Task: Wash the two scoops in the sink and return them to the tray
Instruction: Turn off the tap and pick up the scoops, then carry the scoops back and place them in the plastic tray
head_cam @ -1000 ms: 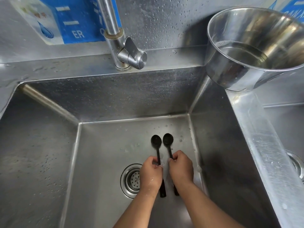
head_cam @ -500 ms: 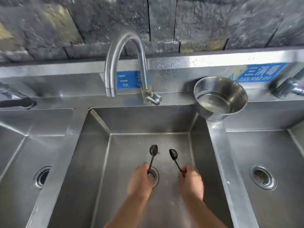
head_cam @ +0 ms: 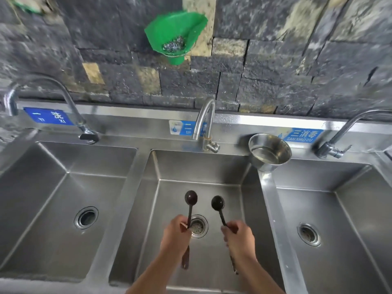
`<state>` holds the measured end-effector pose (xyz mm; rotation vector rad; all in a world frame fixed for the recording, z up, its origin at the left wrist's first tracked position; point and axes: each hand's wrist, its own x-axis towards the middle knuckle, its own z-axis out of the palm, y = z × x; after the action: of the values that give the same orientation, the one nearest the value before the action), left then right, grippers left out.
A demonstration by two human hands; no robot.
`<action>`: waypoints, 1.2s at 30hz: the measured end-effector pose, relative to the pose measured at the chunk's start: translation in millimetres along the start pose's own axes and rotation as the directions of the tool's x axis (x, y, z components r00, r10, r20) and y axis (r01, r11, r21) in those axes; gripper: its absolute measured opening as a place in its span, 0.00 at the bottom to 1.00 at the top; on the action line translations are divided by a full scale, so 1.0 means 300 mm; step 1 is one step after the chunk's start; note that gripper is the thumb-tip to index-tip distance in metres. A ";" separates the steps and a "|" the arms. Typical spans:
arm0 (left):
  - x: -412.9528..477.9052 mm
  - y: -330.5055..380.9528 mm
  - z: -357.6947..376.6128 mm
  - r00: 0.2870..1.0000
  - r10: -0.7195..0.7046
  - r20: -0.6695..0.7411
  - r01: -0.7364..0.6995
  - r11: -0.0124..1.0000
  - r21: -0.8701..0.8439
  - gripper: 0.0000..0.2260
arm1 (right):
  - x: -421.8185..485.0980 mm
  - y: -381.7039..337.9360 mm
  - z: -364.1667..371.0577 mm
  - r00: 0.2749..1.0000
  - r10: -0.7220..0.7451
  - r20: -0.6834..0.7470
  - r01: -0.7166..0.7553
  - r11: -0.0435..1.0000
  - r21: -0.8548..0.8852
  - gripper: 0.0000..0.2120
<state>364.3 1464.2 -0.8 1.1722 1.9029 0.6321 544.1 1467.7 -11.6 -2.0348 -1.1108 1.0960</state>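
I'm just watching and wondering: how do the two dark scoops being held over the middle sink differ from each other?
The left scoop, in the left hand, points almost straight away from the person; the right scoop, in the right hand, leans toward the left. The left scoop's bowl sits farther up the picture than the right one's. Its handle crosses in front of the drain; the right scoop's does not. Both are dark, round-bowled and long-handled.
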 end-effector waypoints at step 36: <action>-0.186 0.146 -0.138 0.927 0.179 0.330 -0.055 0.935 -0.351 0.06 | -0.264 -0.081 -0.128 0.988 0.091 0.126 -0.151 0.764 0.627 0.03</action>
<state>366.0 1433.5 75.6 1.0974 1.3622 0.7223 542.1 1407.6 57.0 -1.5291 -0.5245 1.4063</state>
